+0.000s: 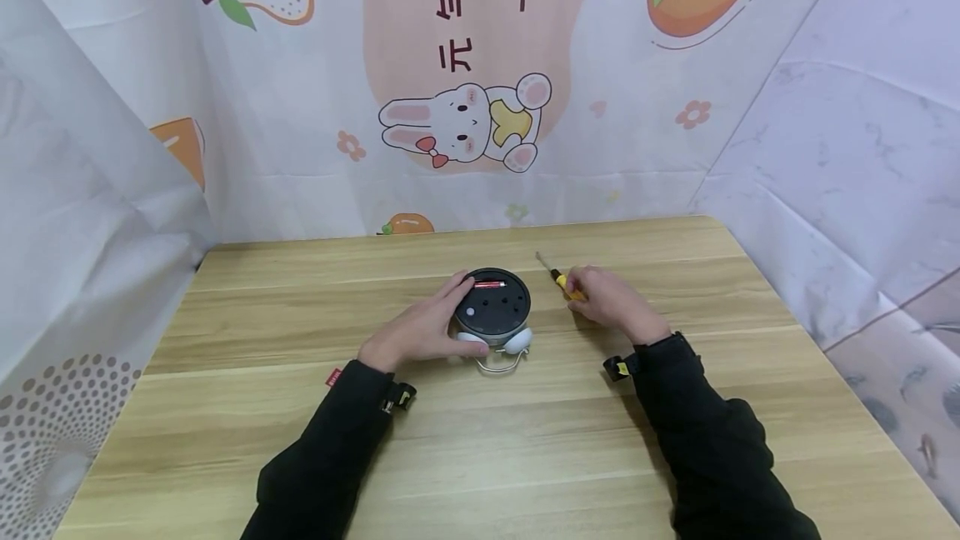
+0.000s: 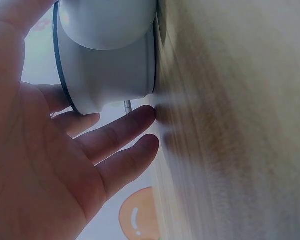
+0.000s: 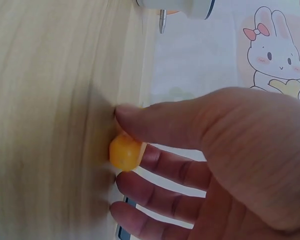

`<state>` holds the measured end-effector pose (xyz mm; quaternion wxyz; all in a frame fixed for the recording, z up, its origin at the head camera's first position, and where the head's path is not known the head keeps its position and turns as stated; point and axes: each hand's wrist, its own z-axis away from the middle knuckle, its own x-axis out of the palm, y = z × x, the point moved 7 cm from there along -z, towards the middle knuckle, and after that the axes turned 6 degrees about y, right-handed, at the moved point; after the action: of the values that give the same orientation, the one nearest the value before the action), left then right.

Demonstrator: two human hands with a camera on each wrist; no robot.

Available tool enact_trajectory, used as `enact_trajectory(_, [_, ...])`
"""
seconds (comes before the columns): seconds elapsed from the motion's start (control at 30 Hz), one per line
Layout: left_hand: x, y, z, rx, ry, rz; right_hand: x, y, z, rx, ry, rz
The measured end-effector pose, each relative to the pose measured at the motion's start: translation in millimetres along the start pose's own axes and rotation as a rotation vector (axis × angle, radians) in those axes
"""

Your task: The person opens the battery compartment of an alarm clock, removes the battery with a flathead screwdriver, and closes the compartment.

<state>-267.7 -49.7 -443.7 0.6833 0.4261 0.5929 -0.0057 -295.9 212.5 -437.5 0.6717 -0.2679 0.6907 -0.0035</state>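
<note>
A twin-bell alarm clock (image 1: 495, 315) lies face down on the table, its black back up and a red battery (image 1: 489, 284) showing in it. My left hand (image 1: 423, 330) holds the clock from the left, fingers at its far rim and thumb by the white bells (image 1: 519, 341). In the left wrist view the clock's pale side (image 2: 107, 75) shows, two fingers apart from it. To the right of the clock, my right hand (image 1: 611, 300) pinches the yellow handle (image 3: 125, 154) of a screwdriver (image 1: 555, 275). Its shaft points away to the far left, low over the table.
The wood-grain table (image 1: 480, 457) ends at a printed curtain (image 1: 300, 123) behind. White cloth (image 1: 97, 190) hangs on the left and more cloth (image 1: 862, 148) on the right. A wire handle (image 1: 501, 367) sticks out from the clock's near side.
</note>
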Motion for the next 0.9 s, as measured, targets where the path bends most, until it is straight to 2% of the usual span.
enact_trajectory(0.23, [1.5, 1.4, -0.9, -0.012, -0.004, 0.001, 2.2, 6.2, 1.7, 0.073, -0.035, -0.002])
enact_trajectory(0.5, [-1.9, 3.3, 2.0, -0.015, 0.009, 0.011, 3.9, 4.2, -1.9, 0.066, -0.054, -0.005])
enact_trajectory(0.73, [-1.8, 1.5, 1.7, -0.01, 0.004, 0.012, 4.4, 6.1, -2.6, 0.106, -0.054, 0.01])
enact_trajectory(0.9, [-0.6, 1.2, 0.3, -0.004, -0.001, 0.005, 2.8, 8.7, 0.6, 0.138, -0.039, -0.03])
